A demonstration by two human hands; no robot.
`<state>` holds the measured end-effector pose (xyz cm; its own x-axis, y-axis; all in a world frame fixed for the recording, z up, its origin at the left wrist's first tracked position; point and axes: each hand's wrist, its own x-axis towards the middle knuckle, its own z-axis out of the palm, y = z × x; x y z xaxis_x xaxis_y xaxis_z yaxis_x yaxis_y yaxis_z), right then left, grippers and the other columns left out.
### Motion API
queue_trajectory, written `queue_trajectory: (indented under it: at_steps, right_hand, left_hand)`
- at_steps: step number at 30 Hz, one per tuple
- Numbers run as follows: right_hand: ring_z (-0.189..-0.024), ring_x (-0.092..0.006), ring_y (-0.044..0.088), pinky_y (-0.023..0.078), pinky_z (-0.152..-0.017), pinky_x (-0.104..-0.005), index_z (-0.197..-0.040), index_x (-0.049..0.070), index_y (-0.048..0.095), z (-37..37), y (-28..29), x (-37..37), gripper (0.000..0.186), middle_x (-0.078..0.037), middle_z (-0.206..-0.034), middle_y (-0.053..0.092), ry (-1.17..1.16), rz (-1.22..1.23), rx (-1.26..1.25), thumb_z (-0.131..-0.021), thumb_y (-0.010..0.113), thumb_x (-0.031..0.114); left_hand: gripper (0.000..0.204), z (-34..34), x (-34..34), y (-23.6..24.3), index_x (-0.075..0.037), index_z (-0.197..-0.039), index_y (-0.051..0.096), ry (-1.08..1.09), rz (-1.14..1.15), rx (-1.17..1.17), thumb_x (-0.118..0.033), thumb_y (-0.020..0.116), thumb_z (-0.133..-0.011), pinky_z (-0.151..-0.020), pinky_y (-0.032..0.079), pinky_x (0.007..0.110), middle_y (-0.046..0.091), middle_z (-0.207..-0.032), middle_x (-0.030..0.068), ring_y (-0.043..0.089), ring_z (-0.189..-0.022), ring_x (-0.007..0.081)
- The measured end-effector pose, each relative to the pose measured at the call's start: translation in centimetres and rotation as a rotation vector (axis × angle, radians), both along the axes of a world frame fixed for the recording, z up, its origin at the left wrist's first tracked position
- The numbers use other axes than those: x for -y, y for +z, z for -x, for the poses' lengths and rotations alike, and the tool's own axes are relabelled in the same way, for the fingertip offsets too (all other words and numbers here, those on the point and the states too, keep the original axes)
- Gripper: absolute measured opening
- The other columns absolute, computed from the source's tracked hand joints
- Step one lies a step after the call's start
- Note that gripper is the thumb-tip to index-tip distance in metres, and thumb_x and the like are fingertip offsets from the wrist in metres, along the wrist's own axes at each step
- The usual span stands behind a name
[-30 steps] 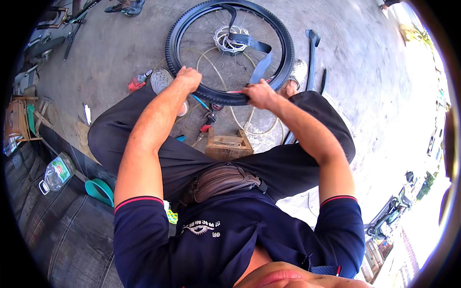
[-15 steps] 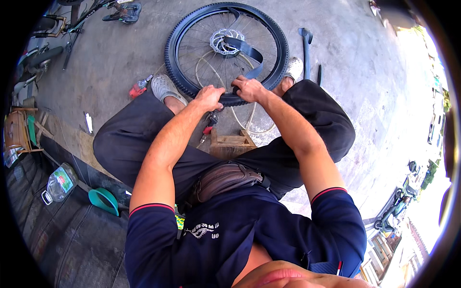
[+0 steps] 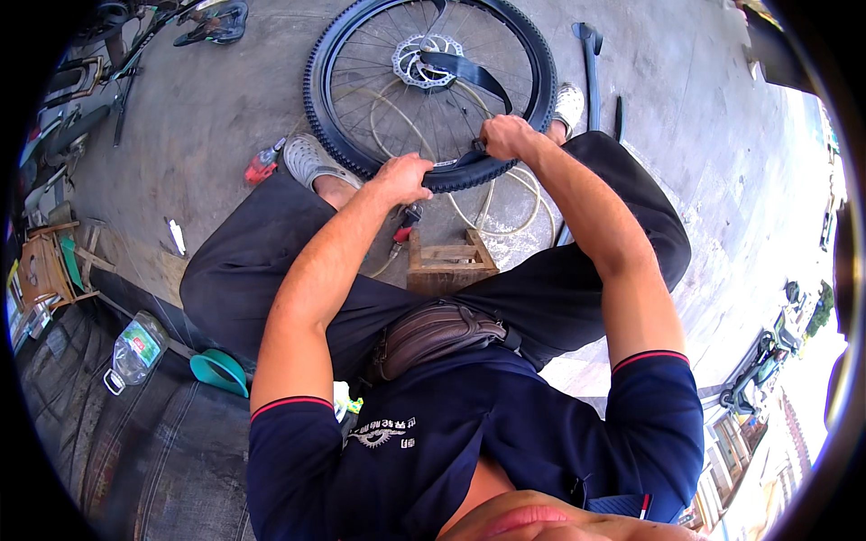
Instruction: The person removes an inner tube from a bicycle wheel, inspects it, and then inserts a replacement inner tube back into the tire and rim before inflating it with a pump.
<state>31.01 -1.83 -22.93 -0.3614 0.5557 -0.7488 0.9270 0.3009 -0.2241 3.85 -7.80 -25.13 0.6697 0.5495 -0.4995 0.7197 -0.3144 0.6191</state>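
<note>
A bicycle wheel (image 3: pixel 316 104) with a knobby black tyre and a silver disc rotor (image 3: pixel 428 63) is at top centre, its near side between my feet. A flat black rubber strip (image 3: pixel 471 70) loops from the hub area down toward the near rim. My left hand (image 3: pixel 406 178) is closed on the near rim and tyre, left of centre. My right hand (image 3: pixel 507 135) is closed on the black strip at the rim's right side, fingertips partly hidden. Below the wheel lie a coiled pale hose (image 3: pixel 487 230), a red-and-black tool (image 3: pixel 404 230) and a wooden crate (image 3: pixel 451 266).
A red bottle (image 3: pixel 262 167) lies left of my left foot (image 3: pixel 307 153). Bikes (image 3: pixel 81 117), a wooden stool (image 3: pixel 50 257), a clear jug (image 3: pixel 135 352) and a teal basin (image 3: pixel 216 370) are at left. A long dark tool (image 3: pixel 591 63) lies right; scooters (image 3: pixel 762 361) stand lower right.
Both hands first drew together on the near rim; my right hand has since moved right and up along it. The strip's lower end now runs along the rim between the hands.
</note>
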Motion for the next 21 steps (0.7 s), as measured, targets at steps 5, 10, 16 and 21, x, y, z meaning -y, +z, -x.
queue_trajectory:
  at_steps: [5, 10, 16, 21]
  right_hand:
    - [-0.105, -0.0345, 0.073, 0.056, -0.092, -0.0437, -0.104, 0.013, 0.080, -0.6, -0.5, 0.1, 0.028, -0.017, -0.107, 0.077, 0.065, -0.094, 0.043, -0.085, 0.060, 0.017]
    - [-0.099, -0.0357, 0.073, 0.057, -0.088, -0.0448, -0.098, 0.012, 0.079, -2.6, -2.7, 1.0, 0.025, -0.016, -0.103, 0.076, -0.027, -0.129, -0.237, -0.082, 0.060, 0.013]
    - [-0.103, -0.0353, 0.072, 0.057, -0.092, -0.0457, -0.106, 0.012, 0.078, -0.7, -2.2, 2.6, 0.030, -0.017, -0.103, 0.076, -0.125, -0.006, -0.173, -0.081, 0.064, 0.020]
    - [-0.116, -0.0355, 0.067, 0.053, -0.098, -0.0473, -0.116, 0.011, 0.075, -1.4, -0.6, 3.6, 0.040, -0.017, -0.127, 0.067, -0.025, -0.031, -0.131, -0.094, 0.059, 0.041]
  left_hand:
    - [0.055, -0.9, -2.2, 0.3, -0.006, -0.122, 0.073, 0.005, 0.264, -0.104, -0.032, 0.086, -0.076, -0.097, 0.054, 0.045, 0.073, -0.108, 0.0231, 0.069, -0.109, 0.0384]
    - [0.054, -1.3, -1.9, -0.6, -0.004, -0.122, 0.073, -0.082, 0.294, -0.172, -0.032, 0.084, -0.077, -0.094, 0.055, 0.045, 0.074, -0.107, 0.0232, 0.071, -0.106, 0.0377]
    - [0.058, -4.1, 0.3, -0.9, -0.006, -0.129, 0.068, 0.222, 0.443, 0.168, -0.033, 0.082, -0.080, -0.090, 0.054, 0.041, 0.075, -0.112, 0.0189, 0.071, -0.104, 0.0307]
    - [0.060, -2.9, 1.6, -0.4, -0.007, -0.132, 0.066, 0.022, 0.449, -0.009, -0.041, 0.078, -0.084, -0.097, 0.052, 0.042, 0.073, -0.118, 0.0187, 0.069, -0.111, 0.0335]
